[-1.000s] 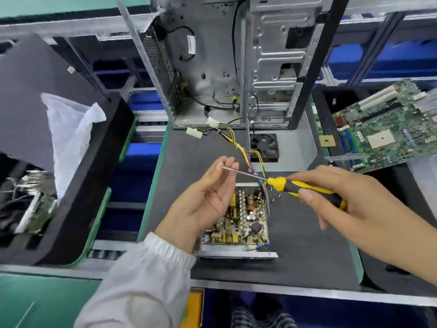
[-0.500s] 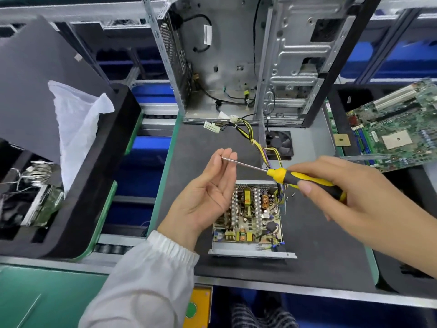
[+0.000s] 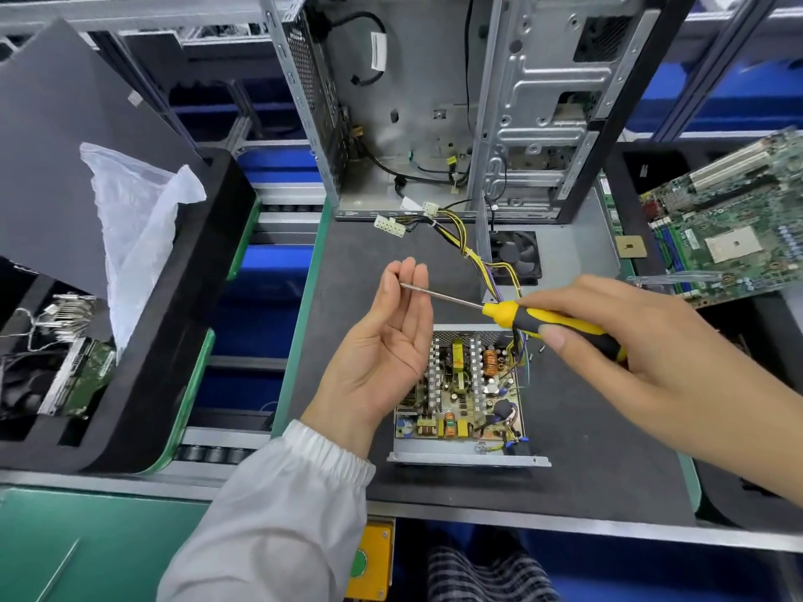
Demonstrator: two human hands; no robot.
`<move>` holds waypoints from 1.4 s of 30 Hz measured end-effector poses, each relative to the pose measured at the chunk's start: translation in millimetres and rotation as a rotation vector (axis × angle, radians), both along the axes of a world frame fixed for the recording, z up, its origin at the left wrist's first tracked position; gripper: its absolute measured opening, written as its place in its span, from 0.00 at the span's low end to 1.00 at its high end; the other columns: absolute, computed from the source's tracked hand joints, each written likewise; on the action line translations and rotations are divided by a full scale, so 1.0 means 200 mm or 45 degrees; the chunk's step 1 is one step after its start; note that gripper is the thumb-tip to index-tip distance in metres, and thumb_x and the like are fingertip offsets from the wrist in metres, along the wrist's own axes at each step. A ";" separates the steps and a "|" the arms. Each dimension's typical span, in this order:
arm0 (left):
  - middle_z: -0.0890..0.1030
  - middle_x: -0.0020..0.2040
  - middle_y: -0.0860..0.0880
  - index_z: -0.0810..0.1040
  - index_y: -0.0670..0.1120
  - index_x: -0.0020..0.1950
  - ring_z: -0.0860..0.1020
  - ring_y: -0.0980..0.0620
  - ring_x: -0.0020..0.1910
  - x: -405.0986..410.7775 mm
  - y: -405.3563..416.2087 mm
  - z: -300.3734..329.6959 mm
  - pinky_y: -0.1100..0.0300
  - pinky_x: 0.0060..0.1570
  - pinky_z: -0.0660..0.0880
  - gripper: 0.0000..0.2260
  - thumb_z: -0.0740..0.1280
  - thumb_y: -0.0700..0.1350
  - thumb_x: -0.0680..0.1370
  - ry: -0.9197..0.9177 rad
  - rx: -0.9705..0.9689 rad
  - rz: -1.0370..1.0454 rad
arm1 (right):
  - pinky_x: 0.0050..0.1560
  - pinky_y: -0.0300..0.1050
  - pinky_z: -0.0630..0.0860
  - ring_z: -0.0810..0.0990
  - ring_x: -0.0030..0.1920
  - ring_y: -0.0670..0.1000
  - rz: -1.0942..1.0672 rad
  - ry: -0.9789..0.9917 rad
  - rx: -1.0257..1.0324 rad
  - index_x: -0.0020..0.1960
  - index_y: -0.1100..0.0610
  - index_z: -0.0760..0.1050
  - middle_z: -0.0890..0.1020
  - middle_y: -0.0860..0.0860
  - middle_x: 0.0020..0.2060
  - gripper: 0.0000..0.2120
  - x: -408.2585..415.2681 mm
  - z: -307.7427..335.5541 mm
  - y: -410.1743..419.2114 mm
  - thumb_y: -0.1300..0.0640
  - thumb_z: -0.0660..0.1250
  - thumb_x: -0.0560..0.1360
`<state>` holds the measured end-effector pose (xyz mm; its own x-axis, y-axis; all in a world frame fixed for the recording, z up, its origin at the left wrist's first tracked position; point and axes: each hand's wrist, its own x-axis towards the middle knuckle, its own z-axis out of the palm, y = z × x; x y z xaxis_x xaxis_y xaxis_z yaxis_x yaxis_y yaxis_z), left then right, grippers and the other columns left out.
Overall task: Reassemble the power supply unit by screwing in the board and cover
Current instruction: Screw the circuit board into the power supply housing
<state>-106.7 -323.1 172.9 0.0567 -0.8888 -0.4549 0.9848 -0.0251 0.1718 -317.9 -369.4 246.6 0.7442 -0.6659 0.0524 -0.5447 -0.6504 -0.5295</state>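
Note:
The open power supply case (image 3: 469, 460) lies on the black mat with its circuit board (image 3: 467, 393) inside, uncovered. My left hand (image 3: 386, 341) hovers palm-up over the case's left side, fingers nearly straight and close together. The metal tip of a yellow-and-black screwdriver (image 3: 560, 325) touches those fingertips; whether a screw sits there I cannot tell. My right hand (image 3: 630, 354) grips the screwdriver handle above the case's far right corner. A small dark screw (image 3: 541, 348) lies on the mat beside the case. The grey cover with its fan (image 3: 517, 254) rests behind.
An empty computer chassis (image 3: 434, 102) stands at the back, with yellow cables and white connectors (image 3: 391, 225) running from the power supply toward it. A motherboard (image 3: 730, 236) lies at the right. On the left, a black foam tray (image 3: 174, 297) holds a plastic bag (image 3: 134, 228).
Both hands keep nearly the same pose, the screwdriver tip staying at my left fingertips. My head has shifted, so the power supply sits further right in view.

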 end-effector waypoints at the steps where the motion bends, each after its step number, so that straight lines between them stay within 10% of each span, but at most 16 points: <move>1: 0.86 0.46 0.47 0.86 0.40 0.44 0.85 0.51 0.46 0.00 0.00 0.00 0.59 0.43 0.83 0.07 0.71 0.38 0.68 0.009 -0.004 0.005 | 0.41 0.31 0.66 0.72 0.39 0.41 -0.009 -0.011 0.013 0.60 0.44 0.74 0.71 0.37 0.40 0.14 0.00 0.00 0.00 0.47 0.55 0.79; 14: 0.86 0.48 0.42 0.85 0.36 0.48 0.85 0.44 0.47 -0.01 0.03 0.00 0.52 0.41 0.83 0.18 0.79 0.28 0.59 0.160 -0.110 0.038 | 0.38 0.36 0.66 0.73 0.40 0.48 -0.042 -0.070 0.115 0.60 0.45 0.75 0.74 0.42 0.40 0.15 0.01 0.01 0.05 0.47 0.55 0.77; 29: 0.85 0.46 0.40 0.84 0.33 0.45 0.85 0.42 0.45 -0.03 0.07 0.00 0.54 0.39 0.83 0.08 0.66 0.34 0.72 0.088 -0.075 0.052 | 0.38 0.29 0.66 0.75 0.38 0.41 -0.053 -0.110 0.096 0.61 0.46 0.74 0.73 0.37 0.40 0.13 -0.03 0.02 0.12 0.46 0.56 0.80; 42: 0.86 0.40 0.45 0.86 0.46 0.44 0.86 0.47 0.42 0.11 0.12 -0.05 0.60 0.45 0.81 0.05 0.73 0.37 0.73 -1.377 -0.384 0.058 | 0.42 0.32 0.67 0.74 0.40 0.41 0.016 -0.013 0.022 0.58 0.46 0.75 0.75 0.39 0.38 0.14 -0.04 0.06 0.13 0.48 0.55 0.78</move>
<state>-84.8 -299.1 163.5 0.3269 -0.9411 0.0864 0.3133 0.1942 0.9296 -326.6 -343.6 258.7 0.7518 -0.6576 0.0489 -0.5311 -0.6479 -0.5460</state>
